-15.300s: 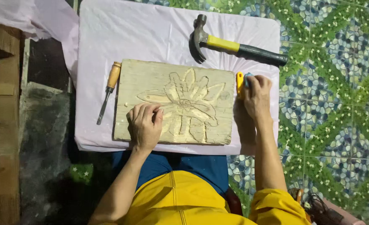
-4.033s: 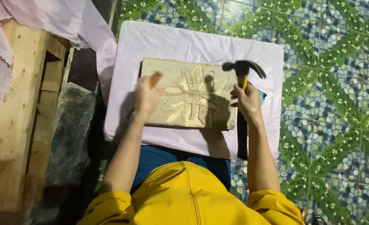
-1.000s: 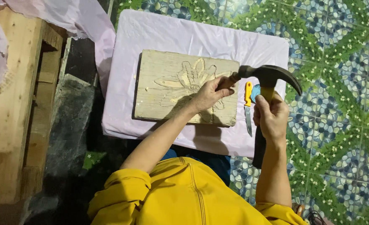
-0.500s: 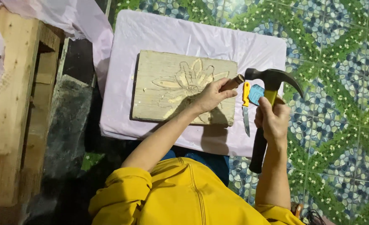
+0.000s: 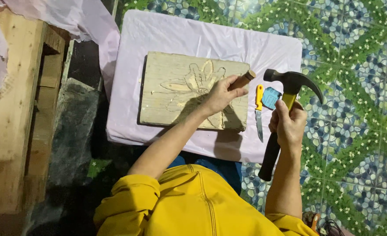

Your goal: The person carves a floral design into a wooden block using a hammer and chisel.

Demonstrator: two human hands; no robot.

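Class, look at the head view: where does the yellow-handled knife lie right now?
The yellow-handled knife lies on the white cloth, between the carved board and the hammer.

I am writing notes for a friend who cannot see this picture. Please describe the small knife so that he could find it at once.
Start at the table with the white cloth and the carved wooden board lying on it. Just past the board's right edge, on the cloth, lies the small knife, left of the right hand holding the hammer. Its orange handle and thin bare blade set it apart from the blue object beside it.
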